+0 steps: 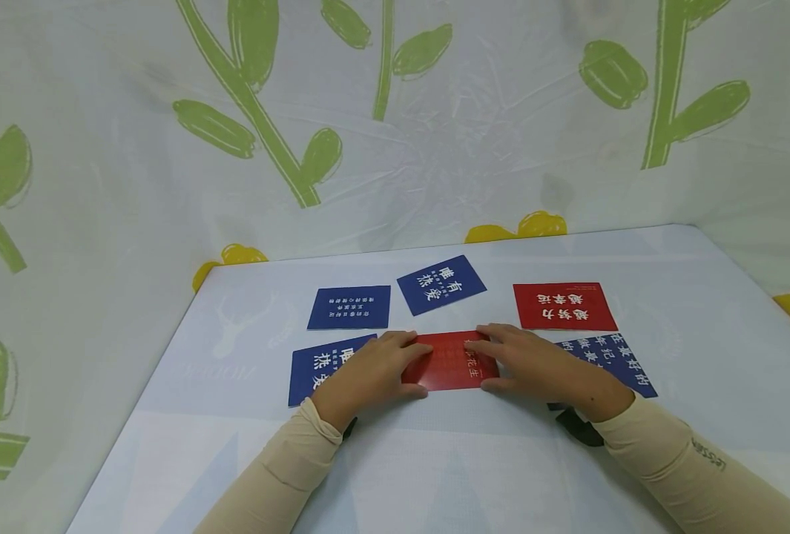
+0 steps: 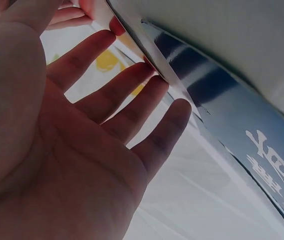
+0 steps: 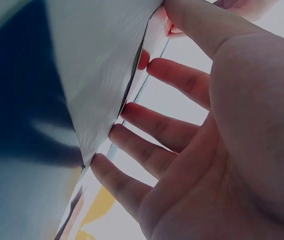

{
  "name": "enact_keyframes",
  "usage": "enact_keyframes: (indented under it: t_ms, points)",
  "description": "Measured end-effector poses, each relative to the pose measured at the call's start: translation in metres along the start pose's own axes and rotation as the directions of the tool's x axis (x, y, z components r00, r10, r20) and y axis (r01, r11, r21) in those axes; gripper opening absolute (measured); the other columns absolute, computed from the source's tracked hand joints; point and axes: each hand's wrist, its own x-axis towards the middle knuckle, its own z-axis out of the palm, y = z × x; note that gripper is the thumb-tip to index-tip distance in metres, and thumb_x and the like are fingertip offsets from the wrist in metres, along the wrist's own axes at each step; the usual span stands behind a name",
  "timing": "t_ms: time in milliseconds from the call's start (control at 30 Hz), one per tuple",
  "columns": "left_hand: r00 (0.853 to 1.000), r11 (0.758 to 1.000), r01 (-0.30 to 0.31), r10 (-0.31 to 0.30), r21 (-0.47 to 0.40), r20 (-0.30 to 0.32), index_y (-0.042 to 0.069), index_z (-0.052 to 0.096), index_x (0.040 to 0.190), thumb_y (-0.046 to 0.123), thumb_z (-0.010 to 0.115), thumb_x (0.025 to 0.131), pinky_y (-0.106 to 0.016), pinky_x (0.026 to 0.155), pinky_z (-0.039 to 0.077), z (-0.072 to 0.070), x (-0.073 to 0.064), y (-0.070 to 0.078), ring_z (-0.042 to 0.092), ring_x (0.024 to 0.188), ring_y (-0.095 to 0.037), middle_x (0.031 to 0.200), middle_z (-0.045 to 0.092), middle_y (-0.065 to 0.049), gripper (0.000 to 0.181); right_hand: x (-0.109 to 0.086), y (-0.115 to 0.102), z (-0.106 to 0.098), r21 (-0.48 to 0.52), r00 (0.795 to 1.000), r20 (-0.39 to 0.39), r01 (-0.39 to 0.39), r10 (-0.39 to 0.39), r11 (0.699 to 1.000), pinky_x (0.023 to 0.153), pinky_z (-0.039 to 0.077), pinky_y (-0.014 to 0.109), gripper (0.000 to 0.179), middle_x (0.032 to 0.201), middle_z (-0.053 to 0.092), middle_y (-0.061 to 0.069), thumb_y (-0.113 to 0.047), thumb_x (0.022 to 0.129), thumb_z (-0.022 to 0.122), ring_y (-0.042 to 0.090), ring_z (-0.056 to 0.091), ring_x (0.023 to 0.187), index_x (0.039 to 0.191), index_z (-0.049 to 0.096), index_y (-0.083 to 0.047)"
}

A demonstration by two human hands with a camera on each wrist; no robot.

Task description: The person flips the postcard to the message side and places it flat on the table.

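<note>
A red card [image 1: 449,371] with pale characters on its right part lies on the white table between the two hands. The left hand [image 1: 374,371] reaches over its left end, fingers spread and fingertips down at the card. At the right end, the right hand [image 1: 535,365] touches the card the same way. In the left wrist view the left hand [image 2: 81,135] shows relaxed, separated fingers. The right wrist view likewise shows the right hand [image 3: 197,135] with loosely extended fingers. A blue card [image 1: 304,377] lies beside the left hand, and another blue card [image 1: 624,363] is partly hidden under the right forearm.
Farther back lie a blue card [image 1: 349,307], a tilted blue card [image 1: 441,285] and a second red card [image 1: 565,306]. The white table [image 1: 435,475] meets a pale curtain [image 1: 435,163] printed with green leaves behind it.
</note>
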Motion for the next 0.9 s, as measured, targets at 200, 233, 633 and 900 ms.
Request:
enact_keyframes:
  t_ms: [200,233,633,900]
  points:
    - [1.000,1.000,-0.002,0.002,0.006,-0.004,0.024,0.054,0.145,0.045,0.080,0.083,-0.047,0.106,0.049,-0.0013,-0.0003,0.0014,0.049,0.138,-0.028,0.148,0.053,-0.007,0.071,-0.0004,-0.0006,-0.0011,0.005,1.000,0.002,-0.003,0.003,1.000,0.091,0.058,0.048,0.073,0.147,0.051,0.014,-0.038,0.077,0.085,0.038,0.048,0.136,0.142,0.057,-0.020]
    - [1.000,1.000,-0.003,0.004,0.007,-0.005,0.024,0.054,0.145,0.045,0.079,0.083,-0.047,0.106,0.049,-0.0015,-0.0003,0.0015,0.049,0.138,-0.028,0.148,0.053,-0.007,0.070,-0.0003,-0.0005,-0.0011,0.007,1.000,0.003,-0.003,0.003,1.000,0.091,0.058,0.048,0.073,0.147,0.051,0.014,-0.037,0.077,0.085,0.038,0.048,0.136,0.142,0.057,-0.020]
    - [1.000,0.998,-0.021,0.021,0.051,0.002,0.024,0.056,0.144,0.045,0.077,0.086,-0.049,0.111,0.044,-0.0021,0.0008,0.0024,0.050,0.139,-0.028,0.148,0.054,-0.008,0.065,-0.0018,-0.0014,-0.0021,-0.002,1.000,-0.001,0.017,-0.017,1.000,0.093,0.056,0.050,0.074,0.146,0.052,0.015,-0.038,0.077,0.085,0.038,0.048,0.135,0.142,0.057,-0.018]
    - [0.999,0.997,-0.041,0.042,0.062,-0.016,0.022,0.058,0.142,0.042,0.075,0.088,-0.045,0.108,0.047,-0.0015,0.0009,0.0015,0.054,0.135,-0.026,0.145,0.057,-0.008,0.060,-0.0021,-0.0008,-0.0011,-0.008,0.999,-0.006,0.037,-0.037,0.999,0.096,0.055,0.050,0.073,0.147,0.051,0.014,-0.037,0.077,0.085,0.036,0.049,0.135,0.142,0.057,-0.017]
